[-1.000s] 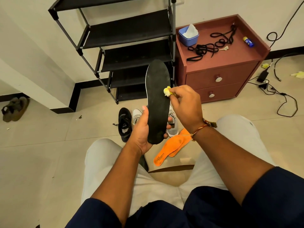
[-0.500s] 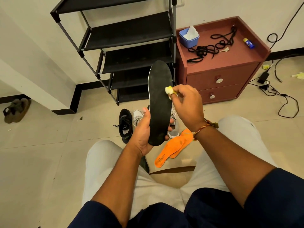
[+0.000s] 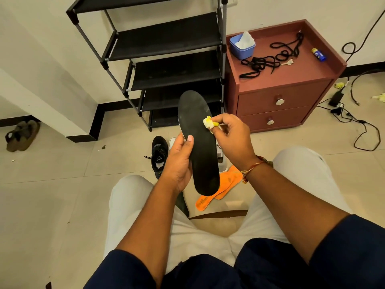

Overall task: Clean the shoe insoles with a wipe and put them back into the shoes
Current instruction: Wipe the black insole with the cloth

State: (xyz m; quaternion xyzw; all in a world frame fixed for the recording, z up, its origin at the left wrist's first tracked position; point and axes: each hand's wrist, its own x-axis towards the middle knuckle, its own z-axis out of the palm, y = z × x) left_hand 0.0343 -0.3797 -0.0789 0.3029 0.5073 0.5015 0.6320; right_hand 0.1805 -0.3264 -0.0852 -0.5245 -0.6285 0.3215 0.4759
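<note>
My left hand (image 3: 179, 161) grips a long black insole (image 3: 200, 142) at its left edge, thumb on its face, holding it upright above my knees. My right hand (image 3: 231, 136) pinches a small bunched yellow-white wipe (image 3: 208, 122) and presses it against the insole's right edge near the middle. On the floor below lie two orange insoles (image 3: 216, 190), a black shoe (image 3: 159, 156), and a white shoe (image 3: 221, 161) mostly hidden behind the insole and my hands.
A black shoe rack (image 3: 166, 59) stands ahead against the wall. To its right a red-brown bedside cabinet (image 3: 279, 97) carries a blue wipe tub (image 3: 242, 45), black laces (image 3: 268, 61), a key and a small tube. Cables (image 3: 354, 122) lie at right, brown sandals (image 3: 20, 135) at far left.
The wipe in my right hand has slid down the insole's right edge. My left thumb has come round onto the insole's face, and the insole tilts slightly more to the left.
</note>
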